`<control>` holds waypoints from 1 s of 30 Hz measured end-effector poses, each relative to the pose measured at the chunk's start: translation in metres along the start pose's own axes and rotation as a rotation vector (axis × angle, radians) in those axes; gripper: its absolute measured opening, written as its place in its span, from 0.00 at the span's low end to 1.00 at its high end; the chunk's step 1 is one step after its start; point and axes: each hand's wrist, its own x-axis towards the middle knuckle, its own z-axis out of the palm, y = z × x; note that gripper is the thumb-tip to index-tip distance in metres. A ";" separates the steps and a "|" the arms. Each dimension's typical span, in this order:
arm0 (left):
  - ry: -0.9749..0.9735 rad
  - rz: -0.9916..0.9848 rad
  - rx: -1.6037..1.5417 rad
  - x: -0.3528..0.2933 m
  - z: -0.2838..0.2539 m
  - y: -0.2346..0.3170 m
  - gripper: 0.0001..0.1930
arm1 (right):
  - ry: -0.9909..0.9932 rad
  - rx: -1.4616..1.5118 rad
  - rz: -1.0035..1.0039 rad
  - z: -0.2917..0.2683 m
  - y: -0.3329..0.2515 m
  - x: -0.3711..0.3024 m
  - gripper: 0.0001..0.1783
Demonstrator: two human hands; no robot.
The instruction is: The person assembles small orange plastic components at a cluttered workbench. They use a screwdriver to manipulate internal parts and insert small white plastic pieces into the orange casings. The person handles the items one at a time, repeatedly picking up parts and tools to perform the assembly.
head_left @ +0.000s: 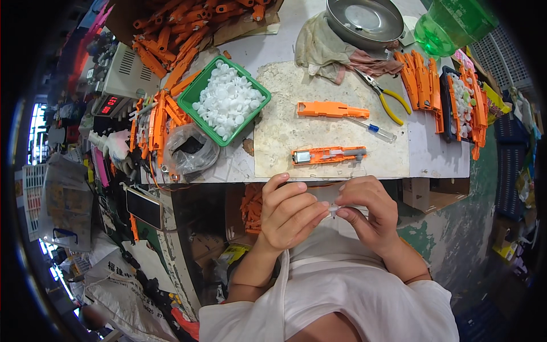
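Observation:
Both my hands meet in front of the table's near edge, around a small white plastic piece (333,211). My left hand (290,212) pinches it from the left, its other fingers curled. From the right, my right hand (367,210) grips the same piece between thumb and fingers, which cover most of it. Just beyond, an orange shell half (329,155) lies on the worn work board, with a metallic block at its left and a grey part at its right. Farther back is another orange shell (332,109), with a blue-tipped screwdriver (379,132) beside it.
A green tray (187,102) of white plastic caps stands at the left, near a heap of orange shells (188,23). Yellow-handled pliers (393,108), a rag (322,48) and a metal bowl (364,23) lie at the back right. More orange shells (420,82) line the right edge.

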 end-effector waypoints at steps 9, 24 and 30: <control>0.000 -0.152 0.103 0.000 0.008 -0.012 0.12 | 0.003 -0.207 -0.073 -0.002 0.016 0.033 0.09; -0.152 -0.176 0.196 -0.018 0.026 -0.035 0.18 | -0.270 -0.407 -0.020 0.002 0.044 0.068 0.06; -0.180 -0.185 0.214 -0.017 0.027 -0.034 0.17 | -0.264 -0.340 0.018 0.002 0.045 0.070 0.07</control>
